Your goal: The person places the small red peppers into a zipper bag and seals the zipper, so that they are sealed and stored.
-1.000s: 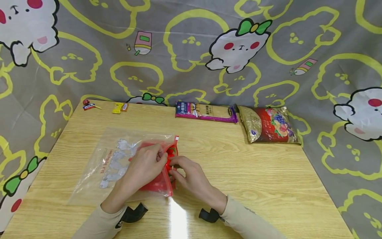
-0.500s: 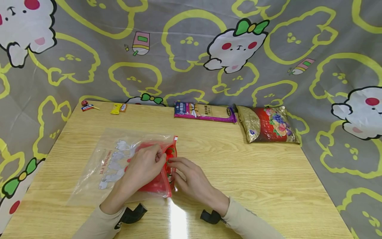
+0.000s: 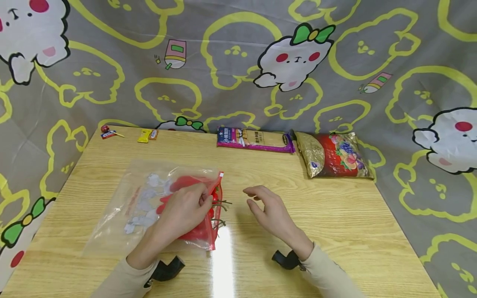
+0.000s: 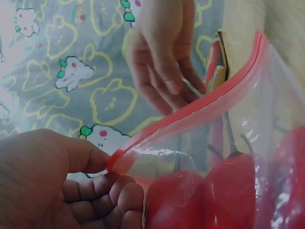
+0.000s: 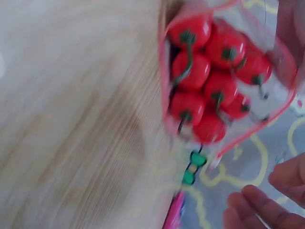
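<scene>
A clear zip bag [image 3: 119,217] with a red zip edge lies left of centre on the table, its mouth facing right. Inside are several glossy red peppers [image 5: 219,90] with green stems, packed side by side. A few stems poke out of the mouth in the head view. My left hand [image 3: 184,211] lies over the bag and pinches the red zip edge [image 4: 190,107] between thumb and fingers. To the right of the mouth, my right hand [image 3: 272,215] is held apart from the bag, fingers loosely bent with nothing between them.
At the back stand a purple-edged packet [image 3: 255,140] and a gold and red bag [image 3: 335,156]. Small yellow [image 3: 144,135] and orange wrapped sweets and a lollipop [image 3: 105,129] sit at the back left. A patterned grey cloth [image 3: 231,66] hangs behind the table.
My right hand has drawn back to the right from the bag's mouth, leaving the pepper stems in view. The left hand keeps its pinch on the zip edge.
</scene>
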Demonstrator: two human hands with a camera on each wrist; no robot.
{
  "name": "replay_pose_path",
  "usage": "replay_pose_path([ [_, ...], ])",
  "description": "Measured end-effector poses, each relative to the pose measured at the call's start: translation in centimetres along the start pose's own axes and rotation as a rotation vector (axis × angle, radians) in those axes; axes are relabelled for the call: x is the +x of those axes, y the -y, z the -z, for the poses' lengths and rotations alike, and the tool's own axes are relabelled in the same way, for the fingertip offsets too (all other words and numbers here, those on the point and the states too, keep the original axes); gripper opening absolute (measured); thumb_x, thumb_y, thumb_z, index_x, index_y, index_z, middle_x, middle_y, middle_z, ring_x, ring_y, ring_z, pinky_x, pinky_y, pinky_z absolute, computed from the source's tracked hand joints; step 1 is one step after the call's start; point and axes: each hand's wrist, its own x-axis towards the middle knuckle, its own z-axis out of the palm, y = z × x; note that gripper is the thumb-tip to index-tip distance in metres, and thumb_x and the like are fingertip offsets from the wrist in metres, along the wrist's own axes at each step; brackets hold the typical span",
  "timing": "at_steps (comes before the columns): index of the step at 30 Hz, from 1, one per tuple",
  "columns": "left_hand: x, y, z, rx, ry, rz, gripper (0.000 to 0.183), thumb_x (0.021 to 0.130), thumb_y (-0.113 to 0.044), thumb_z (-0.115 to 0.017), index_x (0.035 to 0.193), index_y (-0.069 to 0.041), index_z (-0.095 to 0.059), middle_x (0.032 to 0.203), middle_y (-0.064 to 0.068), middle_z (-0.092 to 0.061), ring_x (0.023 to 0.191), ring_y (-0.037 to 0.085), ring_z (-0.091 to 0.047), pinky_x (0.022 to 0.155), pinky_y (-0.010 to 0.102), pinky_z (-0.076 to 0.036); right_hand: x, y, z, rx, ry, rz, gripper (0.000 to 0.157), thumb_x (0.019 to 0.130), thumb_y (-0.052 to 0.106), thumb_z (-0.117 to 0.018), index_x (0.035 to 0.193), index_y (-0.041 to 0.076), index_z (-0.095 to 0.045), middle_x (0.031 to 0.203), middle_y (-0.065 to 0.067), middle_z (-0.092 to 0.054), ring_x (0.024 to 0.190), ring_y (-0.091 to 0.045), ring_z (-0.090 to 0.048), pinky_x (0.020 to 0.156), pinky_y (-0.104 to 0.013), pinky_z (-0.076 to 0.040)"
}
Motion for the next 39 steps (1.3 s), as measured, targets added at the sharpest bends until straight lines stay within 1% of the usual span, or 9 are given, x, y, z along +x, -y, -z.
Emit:
replay_pose_path([
  [6,-0.3,-0.7,-0.2,-0.011,0.047,-0.021,0.013,0.084,-0.018,-0.06,0.073,-0.018,-0.053,0.062,-0.009,-0.044,0.049,0.007,-0.039,0.042,0.021,-0.032,0.1,-1.6,0.0,0.065,0.181,-0.112,0.046,0.089,0.004,-0.056,0.132,0.013,-0.046,0.118,-0.008,-0.059,0.105,-0.02,-0.058,0.084,-0.038,-0.049],
  [13,-0.8,-1.5,-0.1,-0.027,0.074,-0.072,0.011,0.084,-0.019,-0.061,0.075,-0.019,-0.054,0.063,-0.012,-0.045,0.051,0.004,-0.04,0.044,0.019,-0.035,0.6,-2.0,-1.2,0.151,0.304,-0.069,0.064,0.088,-0.002,-0.052,0.144,0.019,-0.028,0.126,-0.011,-0.056,0.111,-0.026,-0.055,0.087,-0.039,-0.048],
  [18,-1.2,-2.0,0.0,-0.021,0.082,-0.104,0.011,0.083,-0.02,-0.062,0.076,-0.02,-0.054,0.064,-0.014,-0.045,0.052,0.003,-0.041,0.044,0.018,-0.036,0.5,-2.1,-1.7,0.176,0.335,-0.071,0.064,0.087,-0.002,-0.051,0.144,0.019,-0.029,0.136,-0.007,-0.047,0.118,-0.023,-0.05,0.089,-0.038,-0.047],
  [21,-1.3,-2.1,0.2,-0.017,0.081,-0.12,0.012,0.083,-0.02,-0.061,0.075,-0.022,-0.053,0.062,-0.015,-0.045,0.051,0.002,-0.041,0.043,0.018,-0.035,0.2,-2.0,-1.7,0.131,0.285,-0.044,0.059,0.086,-0.004,-0.052,0.139,0.016,-0.039,0.136,-0.004,-0.047,0.118,-0.018,-0.051,0.091,-0.035,-0.046],
  [23,-1.4,-2.2,0.3,-0.016,0.076,-0.139,0.013,0.083,-0.02,-0.061,0.074,-0.022,-0.052,0.062,-0.015,-0.044,0.05,0.001,-0.04,0.043,0.017,-0.035,0.1,-2.0,-1.5,0.07,0.204,0.001,0.053,0.084,-0.003,-0.056,0.133,0.013,-0.048,0.13,-0.004,-0.054,0.113,-0.017,-0.055,0.09,-0.034,-0.046],
  [28,-1.9,-2.6,1.0,-0.012,0.056,-0.225,0.013,0.083,-0.02,-0.062,0.075,-0.022,-0.052,0.061,-0.018,-0.042,0.049,-0.001,-0.038,0.048,0.018,-0.035,-0.5,-1.7,-0.6,-0.077,-0.039,0.166,0.036,0.077,0.003,-0.069,0.113,0.008,-0.064,0.107,-0.004,-0.067,0.095,-0.017,-0.064,0.079,-0.031,-0.05],
  [32,-2.6,-3.3,1.5,-0.014,0.065,-0.292,0.012,0.083,-0.02,-0.062,0.077,-0.023,-0.052,0.064,-0.02,-0.042,0.051,-0.002,-0.039,0.052,0.017,-0.036,-0.8,-1.5,0.7,-0.124,-0.176,0.317,0.025,0.074,0.003,-0.071,0.099,0.007,-0.069,0.09,-0.002,-0.07,0.08,-0.015,-0.065,0.07,-0.029,-0.05],
  [36,-3.2,-3.7,1.5,-0.003,0.032,-0.412,0.014,0.081,-0.02,-0.063,0.075,-0.021,-0.051,0.065,-0.018,-0.041,0.052,-0.003,-0.037,0.048,0.012,-0.032,-0.9,-1.0,2.2,-0.132,-0.257,0.399,0.011,0.081,0.01,-0.065,0.09,0.007,-0.071,0.083,-0.001,-0.069,0.073,-0.013,-0.063,0.066,-0.029,-0.048],
  [39,-3.7,-4.0,1.4,0.02,-0.001,-0.534,0.017,0.081,-0.02,-0.064,0.073,-0.019,-0.049,0.065,-0.016,-0.04,0.051,-0.003,-0.033,0.047,0.008,-0.027,-1.0,-0.7,3.1,-0.124,-0.29,0.411,0.015,0.087,0.016,-0.059,0.088,0.007,-0.071,0.081,-0.001,-0.069,0.07,-0.014,-0.063,0.064,-0.029,-0.048],
])
